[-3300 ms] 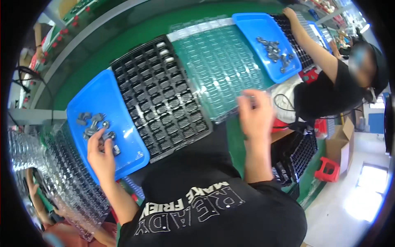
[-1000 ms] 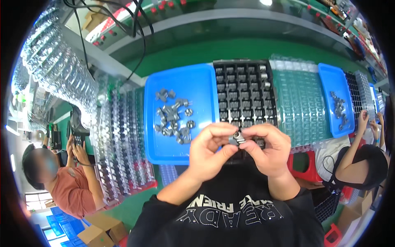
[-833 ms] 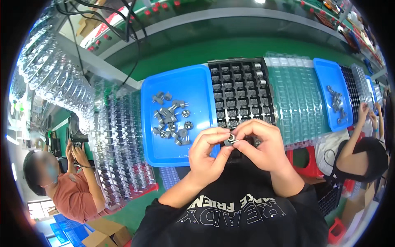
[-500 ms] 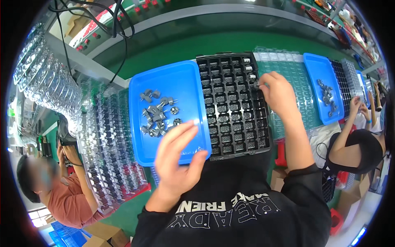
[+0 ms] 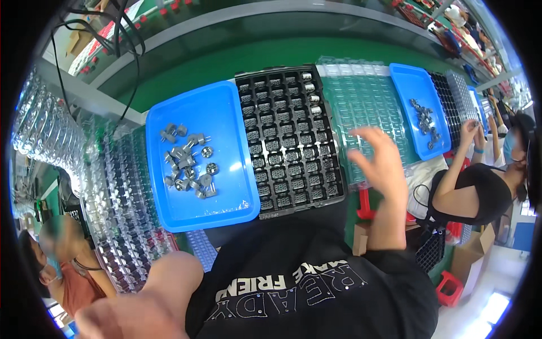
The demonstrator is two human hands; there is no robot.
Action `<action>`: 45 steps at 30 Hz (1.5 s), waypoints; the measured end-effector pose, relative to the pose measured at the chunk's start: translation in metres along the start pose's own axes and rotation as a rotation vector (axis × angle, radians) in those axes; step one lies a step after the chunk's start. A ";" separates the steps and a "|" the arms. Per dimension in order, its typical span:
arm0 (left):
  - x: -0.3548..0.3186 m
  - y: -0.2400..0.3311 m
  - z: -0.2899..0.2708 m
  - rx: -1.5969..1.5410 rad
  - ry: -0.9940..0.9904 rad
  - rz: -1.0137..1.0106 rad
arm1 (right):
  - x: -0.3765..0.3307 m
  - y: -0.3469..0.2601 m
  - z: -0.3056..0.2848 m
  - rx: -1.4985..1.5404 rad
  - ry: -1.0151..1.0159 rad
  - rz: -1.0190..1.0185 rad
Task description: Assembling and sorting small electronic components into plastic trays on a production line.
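Note:
My right hand [image 5: 381, 164] is raised just right of the black compartment tray [image 5: 294, 153], fingers spread, holding nothing. In that tray's right-hand column, at the far end, several silver cylindrical parts [image 5: 314, 99] sit in their pockets. The blue tray [image 5: 228, 116] stands directly to its left, with a loose heap of small grey cylindrical parts [image 5: 183, 158], some showing a thin pin. Down at the lower left, away from both trays, is my left hand [image 5: 130, 316]. It is smeared by motion, so its fingers cannot be made out.
Clear plastic trays [image 5: 367, 107] lie on the green bench to the right, followed by another blue tray [image 5: 406, 85]. Filled clear trays [image 5: 116, 209] stand at the left, where a person [image 5: 79, 271] sits. Another person [image 5: 474, 186] works at the right. Black cables [image 5: 135, 73] hang at upper left.
My right hand has left the black tray's right column and opened; another silver part shows there. My left hand has swung from the blue tray to the lower left. The whole view has shifted.

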State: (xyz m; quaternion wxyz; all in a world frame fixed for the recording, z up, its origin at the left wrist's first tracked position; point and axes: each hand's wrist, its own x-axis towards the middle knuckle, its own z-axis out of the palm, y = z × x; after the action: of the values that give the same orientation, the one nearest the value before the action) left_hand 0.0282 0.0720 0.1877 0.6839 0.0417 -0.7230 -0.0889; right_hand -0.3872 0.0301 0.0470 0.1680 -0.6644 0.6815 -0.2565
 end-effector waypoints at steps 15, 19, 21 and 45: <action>-0.131 -0.082 0.076 0.025 0.019 -1.195 | -0.115 0.093 0.016 -0.465 0.569 -0.169; -0.130 -0.087 0.106 0.131 -0.590 -0.935 | -0.114 0.098 0.015 -0.449 0.792 -0.183; -0.141 -0.078 0.119 0.110 -0.780 -0.865 | -0.115 0.094 0.013 -0.451 0.845 -0.196; -0.088 0.104 -0.079 0.070 0.285 -1.369 | -0.061 -0.062 0.023 0.909 0.343 -1.223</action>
State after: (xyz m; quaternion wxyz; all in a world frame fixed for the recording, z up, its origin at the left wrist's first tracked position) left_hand 0.1186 0.1843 0.1240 0.5606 0.5210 -0.4397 -0.4701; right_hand -0.3198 0.0889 0.0568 0.1449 -0.7392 0.0387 -0.6566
